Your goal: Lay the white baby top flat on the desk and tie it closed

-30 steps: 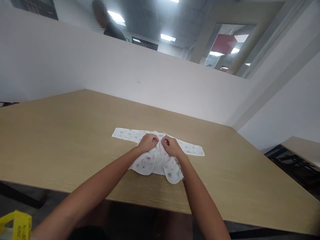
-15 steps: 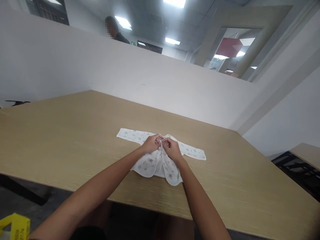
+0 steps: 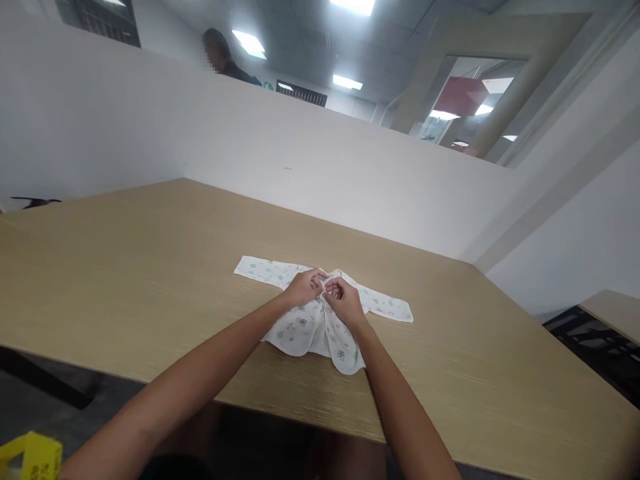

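A small white baby shirt [image 3: 295, 331] with a printed pattern lies on the wooden table, its sleeves spread to both sides. Its front panels part below the neck and show the plain inside between them. My left hand [image 3: 304, 287] pinches the left front edge near the collar. Close beside it, my right hand [image 3: 345, 299] has its fingers closed on the opposite front edge. The fingertips of both hands almost meet at the neck opening. Whatever small fastening may be between them is too small to make out.
The table [image 3: 150, 267] reaches to a low white wall [image 3: 320, 173]. A person [image 3: 225, 57] is beyond that wall. At lower left is a yellow strip with print [image 3: 35, 455]. A black-sided piece of furniture [image 3: 595, 340] stands at the right.
My right hand's fingers have shifted slightly at the collar edge. My left hand stays in place on the shirt. The person behind the wall has moved a little left.
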The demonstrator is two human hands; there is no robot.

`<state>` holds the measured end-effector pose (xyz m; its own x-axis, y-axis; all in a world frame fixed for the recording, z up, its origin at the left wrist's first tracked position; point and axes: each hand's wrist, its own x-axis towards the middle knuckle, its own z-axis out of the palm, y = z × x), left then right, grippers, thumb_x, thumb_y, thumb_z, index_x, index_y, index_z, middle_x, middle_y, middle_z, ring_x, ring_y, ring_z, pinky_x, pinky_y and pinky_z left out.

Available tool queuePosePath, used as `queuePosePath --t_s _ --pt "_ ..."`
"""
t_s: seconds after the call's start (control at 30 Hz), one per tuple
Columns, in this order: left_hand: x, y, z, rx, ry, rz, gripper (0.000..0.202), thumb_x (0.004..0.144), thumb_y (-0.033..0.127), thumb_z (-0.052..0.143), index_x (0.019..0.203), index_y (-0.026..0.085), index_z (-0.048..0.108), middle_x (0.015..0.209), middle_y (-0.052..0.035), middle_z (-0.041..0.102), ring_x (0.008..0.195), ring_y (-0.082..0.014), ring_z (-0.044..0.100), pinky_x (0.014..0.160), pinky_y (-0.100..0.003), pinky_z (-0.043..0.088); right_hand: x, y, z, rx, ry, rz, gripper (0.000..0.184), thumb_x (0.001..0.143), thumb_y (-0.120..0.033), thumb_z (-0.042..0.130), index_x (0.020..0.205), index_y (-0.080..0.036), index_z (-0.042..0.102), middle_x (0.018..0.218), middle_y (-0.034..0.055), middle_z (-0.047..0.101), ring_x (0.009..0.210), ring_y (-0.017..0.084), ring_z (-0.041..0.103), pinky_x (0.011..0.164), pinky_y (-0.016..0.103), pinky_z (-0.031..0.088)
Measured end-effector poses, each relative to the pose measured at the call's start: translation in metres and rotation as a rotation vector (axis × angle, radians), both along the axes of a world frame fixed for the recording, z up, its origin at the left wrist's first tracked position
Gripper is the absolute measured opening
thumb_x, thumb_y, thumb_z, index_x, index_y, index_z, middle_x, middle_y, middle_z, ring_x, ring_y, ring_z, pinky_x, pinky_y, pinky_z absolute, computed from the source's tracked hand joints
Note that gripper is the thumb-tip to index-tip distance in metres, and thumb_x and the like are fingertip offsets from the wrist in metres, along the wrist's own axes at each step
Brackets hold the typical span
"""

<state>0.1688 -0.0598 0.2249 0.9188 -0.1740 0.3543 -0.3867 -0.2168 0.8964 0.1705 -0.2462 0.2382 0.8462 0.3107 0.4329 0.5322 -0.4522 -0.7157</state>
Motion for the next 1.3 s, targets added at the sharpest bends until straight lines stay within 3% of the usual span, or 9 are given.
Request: queuePosePath --t_s 0.23,0.6,0.97,1.3 --pt "0.002 0.000 -0.001 -0.022 -0.025 -0.063 0.051 0.077 0.027 0.069 0.127 0.016 0.067 0.087 -0.0017 0.070 0.074 -0.0137 0.064 0.067 -0.023 0.049 -0.002 0.004 0.000 -0.039 -0.069 0.013 0.022 0.081 -0.029 0.065 0.097 -0.014 0.065 0.088 0.0039 0.066 0.072 0.012 0.053 0.068 0.024 0.041" --pt "0.003 -0.002 -0.004 -0.019 -0.049 -0.027 0.045 0.080 0.008 0.058 0.124 0.016 0.065 0.087 0.0005 0.066 0.066 -0.0093 0.058 0.062 -0.020 0.045 0.003 -0.005 -0.002 -0.105 -0.052 -0.069 0.020 0.078 -0.033 0.069 0.088 -0.015 0.073 0.079 0.0043 0.065 0.070 0.014 0.052 0.069 0.028 0.041" --pt "0.002 -0.002 -0.011 0.052 -0.214 -0.006 0.047 0.082 0.009 0.057 0.127 0.019 0.063 0.089 0.0002 0.068 0.082 -0.0124 0.064 0.076 -0.023 0.047 0.003 -0.006 0.000 -0.160 -0.039 -0.074 0.023 0.081 -0.035 0.068 0.090 -0.014 0.073 0.082 0.0041 0.064 0.073 0.015 0.054 0.070 0.028 0.041" --pt "-0.003 -0.003 -0.008 0.098 -0.242 0.018 0.052 0.076 0.009 0.061 0.126 0.020 0.064 0.087 0.0026 0.070 0.083 -0.0132 0.065 0.079 -0.024 0.046 0.006 -0.007 0.000 -0.269 -0.002 -0.014 0.020 0.092 -0.029 0.052 0.092 -0.012 0.061 0.092 0.0070 0.062 0.083 0.017 0.053 0.078 0.029 0.040"
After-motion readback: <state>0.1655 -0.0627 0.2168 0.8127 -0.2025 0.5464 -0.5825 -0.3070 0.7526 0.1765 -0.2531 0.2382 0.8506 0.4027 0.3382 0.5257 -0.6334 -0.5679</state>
